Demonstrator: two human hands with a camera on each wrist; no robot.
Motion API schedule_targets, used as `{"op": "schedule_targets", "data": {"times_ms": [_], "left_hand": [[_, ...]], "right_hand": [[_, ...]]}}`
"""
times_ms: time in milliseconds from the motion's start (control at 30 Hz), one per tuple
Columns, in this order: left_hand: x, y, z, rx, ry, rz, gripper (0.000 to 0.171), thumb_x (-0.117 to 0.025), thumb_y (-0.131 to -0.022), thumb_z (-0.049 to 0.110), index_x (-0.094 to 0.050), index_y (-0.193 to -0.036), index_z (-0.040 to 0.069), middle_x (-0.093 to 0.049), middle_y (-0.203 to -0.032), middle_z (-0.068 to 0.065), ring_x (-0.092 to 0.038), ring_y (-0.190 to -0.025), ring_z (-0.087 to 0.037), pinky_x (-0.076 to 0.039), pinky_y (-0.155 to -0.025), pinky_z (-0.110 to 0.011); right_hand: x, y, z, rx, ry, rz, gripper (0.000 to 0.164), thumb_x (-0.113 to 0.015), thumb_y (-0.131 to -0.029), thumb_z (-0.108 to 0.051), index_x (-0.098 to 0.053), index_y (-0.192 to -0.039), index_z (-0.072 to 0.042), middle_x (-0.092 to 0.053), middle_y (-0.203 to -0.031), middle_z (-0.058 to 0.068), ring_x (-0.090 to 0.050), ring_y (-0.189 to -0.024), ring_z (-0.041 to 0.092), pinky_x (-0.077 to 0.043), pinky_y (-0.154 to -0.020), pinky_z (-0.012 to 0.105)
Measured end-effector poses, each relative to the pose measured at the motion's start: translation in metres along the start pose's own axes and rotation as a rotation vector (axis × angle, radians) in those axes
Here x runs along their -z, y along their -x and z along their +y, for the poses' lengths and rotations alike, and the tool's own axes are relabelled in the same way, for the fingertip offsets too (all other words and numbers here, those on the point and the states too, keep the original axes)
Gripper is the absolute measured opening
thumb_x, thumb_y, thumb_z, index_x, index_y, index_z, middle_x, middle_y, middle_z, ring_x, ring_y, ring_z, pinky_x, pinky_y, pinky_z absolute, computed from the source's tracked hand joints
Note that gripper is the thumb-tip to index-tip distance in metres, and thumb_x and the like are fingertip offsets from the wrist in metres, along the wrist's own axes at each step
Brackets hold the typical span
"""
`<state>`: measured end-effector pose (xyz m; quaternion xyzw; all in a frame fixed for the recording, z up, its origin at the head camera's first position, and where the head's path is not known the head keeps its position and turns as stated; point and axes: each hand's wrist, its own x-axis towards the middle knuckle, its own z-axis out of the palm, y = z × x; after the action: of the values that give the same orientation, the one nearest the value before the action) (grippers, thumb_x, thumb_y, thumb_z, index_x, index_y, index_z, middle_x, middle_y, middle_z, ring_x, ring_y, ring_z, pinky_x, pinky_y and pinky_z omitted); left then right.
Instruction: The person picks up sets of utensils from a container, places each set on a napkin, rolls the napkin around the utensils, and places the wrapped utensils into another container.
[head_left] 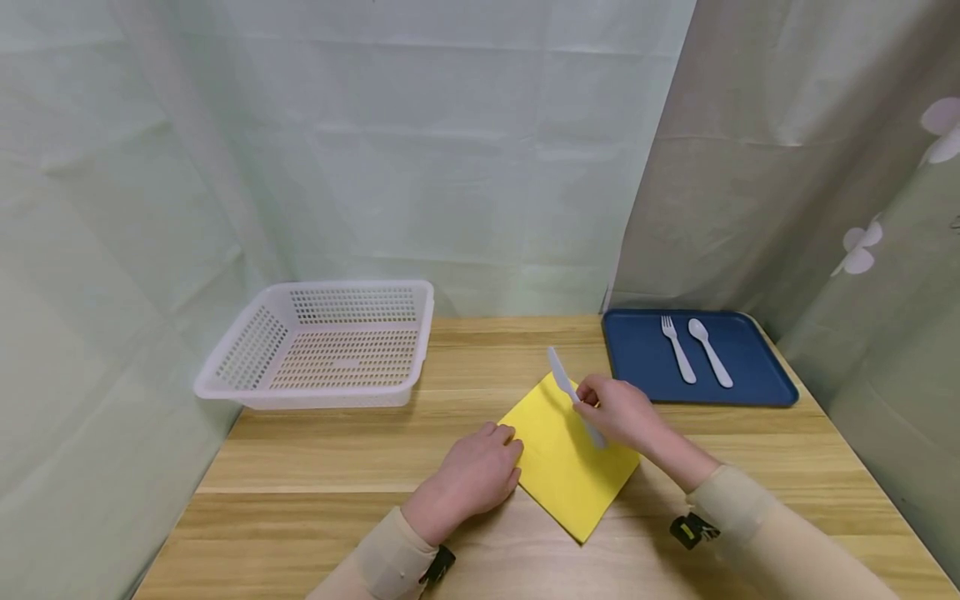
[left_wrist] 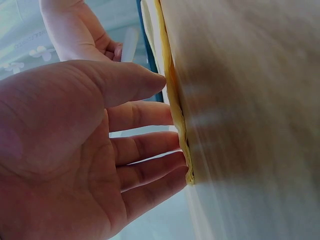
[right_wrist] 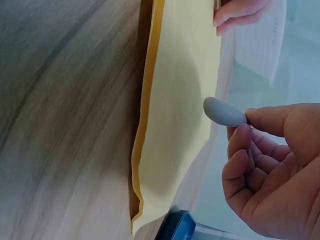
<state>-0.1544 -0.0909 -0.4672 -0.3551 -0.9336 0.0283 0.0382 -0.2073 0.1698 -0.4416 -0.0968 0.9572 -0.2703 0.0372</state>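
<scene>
A folded yellow napkin (head_left: 558, 467) lies turned like a diamond on the wooden table. My right hand (head_left: 618, 408) pinches a white plastic knife (head_left: 561, 373) over it, the blade pointing away from me and the handle end toward me. In the right wrist view the knife (right_wrist: 224, 112) is between thumb and fingers, above the napkin (right_wrist: 177, 115). My left hand (head_left: 480, 467) rests at the napkin's left edge. The left wrist view has its fingers extended, with the fingertips (left_wrist: 175, 142) on the edge of the napkin (left_wrist: 172, 95).
A blue tray (head_left: 637, 367) at the back right bears a white fork (head_left: 678, 350) and a white spoon (head_left: 711, 353), side by side. At the back left stands a white perforated basket (head_left: 315, 398). Pale curtains (head_left: 420, 150) hang behind and beside the table (head_left: 315, 475).
</scene>
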Motion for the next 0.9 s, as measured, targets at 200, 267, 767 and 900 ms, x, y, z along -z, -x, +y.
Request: {"op": "schedule_targets", "data": {"times_ms": [200, 267, 767, 900], "left_hand": [[0.003, -0.001, 0.0, 0.003, 0.005, -0.014, 0.029, -0.078, -0.102, 0.033, -0.077, -0.12, 0.01, -0.071, -0.129, -0.009, -0.065, -0.111, -0.025, -0.06, -0.089, -0.036], [0.004, -0.001, 0.0, 0.004, 0.009, -0.02, 0.029, -0.078, -0.102, 0.033, -0.077, -0.12, 0.01, -0.071, -0.13, -0.009, -0.065, -0.111, -0.025, -0.06, -0.09, -0.036], [0.002, -0.002, 0.001, 0.008, 0.019, -0.027, 0.029, -0.077, -0.102, 0.032, -0.077, -0.12, 0.009, -0.07, -0.131, -0.01, -0.065, -0.112, -0.026, -0.06, -0.09, -0.037], [0.002, -0.002, 0.001, 0.009, 0.017, -0.027, 0.03, -0.078, -0.102, 0.033, -0.077, -0.12, 0.009, -0.07, -0.131, -0.01, -0.065, -0.113, -0.026, -0.06, -0.09, -0.037]], "right_hand": [[-0.006, -0.004, -0.003, -0.014, -0.039, -0.022, 0.01, -0.079, -0.103, -0.016, -0.072, -0.104, -0.009, -0.073, -0.093, 0.001, -0.064, -0.079, 0.017, -0.058, -0.071, 0.034], [-0.008, -0.005, -0.003, -0.018, -0.047, -0.024, 0.011, -0.079, -0.103, -0.017, -0.071, -0.103, -0.009, -0.072, -0.091, 0.001, -0.064, -0.078, 0.017, -0.057, -0.07, 0.034], [-0.017, -0.008, -0.005, -0.05, -0.062, -0.031, 0.013, -0.08, -0.102, -0.017, -0.07, -0.106, -0.009, -0.07, -0.088, 0.001, -0.063, -0.076, 0.017, -0.054, -0.069, 0.034], [-0.02, -0.009, -0.004, -0.068, -0.077, -0.043, 0.015, -0.08, -0.102, -0.017, -0.07, -0.109, -0.009, -0.07, -0.088, 0.001, -0.063, -0.074, 0.017, -0.054, -0.067, 0.033]]}}
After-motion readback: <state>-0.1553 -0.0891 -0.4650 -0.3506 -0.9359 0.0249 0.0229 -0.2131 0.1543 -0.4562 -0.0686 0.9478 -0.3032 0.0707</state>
